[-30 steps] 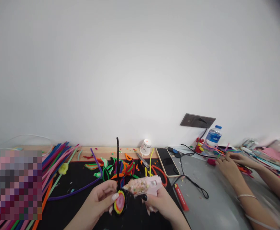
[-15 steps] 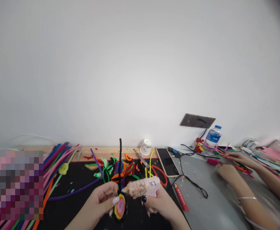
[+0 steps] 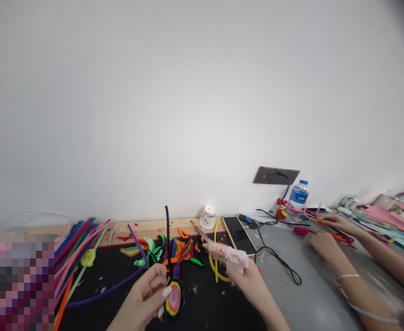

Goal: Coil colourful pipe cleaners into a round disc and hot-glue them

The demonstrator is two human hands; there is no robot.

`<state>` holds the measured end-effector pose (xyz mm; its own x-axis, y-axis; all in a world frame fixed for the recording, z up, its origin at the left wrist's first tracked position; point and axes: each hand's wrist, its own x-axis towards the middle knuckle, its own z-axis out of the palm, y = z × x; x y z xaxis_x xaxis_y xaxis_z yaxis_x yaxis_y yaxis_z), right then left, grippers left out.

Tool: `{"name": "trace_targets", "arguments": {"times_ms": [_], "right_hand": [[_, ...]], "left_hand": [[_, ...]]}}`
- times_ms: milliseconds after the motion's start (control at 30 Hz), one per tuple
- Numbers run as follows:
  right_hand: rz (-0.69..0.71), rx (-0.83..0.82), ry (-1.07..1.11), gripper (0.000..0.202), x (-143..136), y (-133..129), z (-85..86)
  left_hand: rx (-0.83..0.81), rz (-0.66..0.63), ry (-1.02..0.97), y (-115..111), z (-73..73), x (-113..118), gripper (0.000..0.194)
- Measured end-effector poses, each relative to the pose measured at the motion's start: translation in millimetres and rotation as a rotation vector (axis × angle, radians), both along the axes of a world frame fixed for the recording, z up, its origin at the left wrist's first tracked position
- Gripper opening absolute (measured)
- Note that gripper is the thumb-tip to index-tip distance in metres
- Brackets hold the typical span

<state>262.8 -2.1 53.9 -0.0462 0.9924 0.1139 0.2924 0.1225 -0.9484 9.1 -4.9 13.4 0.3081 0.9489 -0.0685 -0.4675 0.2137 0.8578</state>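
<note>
Between the thumb and fingers of my left hand [image 3: 147, 296] is an oval coil of pipe cleaner [image 3: 173, 299], pink in the centre with orange, yellow and black rings. A black stem [image 3: 168, 230] rises upright from its top. My right hand [image 3: 245, 280] is wrapped round a pale pink glue gun [image 3: 229, 257], whose nozzle points left, above the black mat and apart from the coil. Just beyond my hands lie bent pipe-cleaner pieces [image 3: 150, 250] in green and orange. A yellow pipe cleaner [image 3: 216, 257] stands behind the glue gun's nozzle.
Bundled pipe cleaners [image 3: 79, 243] lie at the left, beside a purple one [image 3: 112, 289]. Scissors [image 3: 202, 233], a white cup [image 3: 207, 217] and a phone [image 3: 239, 234] are at the back. A black cable [image 3: 281, 262] crosses the grey table. Another person's hands [image 3: 326, 243] work at the right.
My right hand has drawn the glue gun to the right and up, away from the coil. My left hand still holds the coil in nearly the same place. The view has shifted slightly.
</note>
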Motion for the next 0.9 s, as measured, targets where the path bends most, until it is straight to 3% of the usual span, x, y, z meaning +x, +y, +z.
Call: {"name": "trace_targets", "arguments": {"times_ms": [67,233,400,533,700,900], "right_hand": [[-0.065,0.068,-0.162,0.036,15.2,-4.1,4.9],[-0.372,0.044,-0.616,0.033,58.0,-18.7,0.4],[-0.594,0.095,-0.753,0.041,84.2,-26.7,-4.3],[-0.841,-0.006,-0.839,0.043,100.3,-21.6,-6.4],[-0.878,-0.242,-0.989,0.039,111.1,-12.2,-13.0],[-0.857,-0.275,-1.036,0.034,118.8,-7.3,-15.8]], "left_hand": [[-0.010,0.032,-0.011,1.0,-1.0,-0.3,0.032],[-0.035,0.076,0.006,1.5,0.4,-1.0,0.035],[-0.067,0.116,0.021,-0.8,6.0,-0.8,0.041],[-0.080,0.122,0.042,-3.4,13.5,-0.9,0.040],[-0.084,0.140,0.043,-1.6,11.2,-0.6,0.042],[-0.072,0.154,0.033,-0.8,3.2,1.5,0.040]]}}
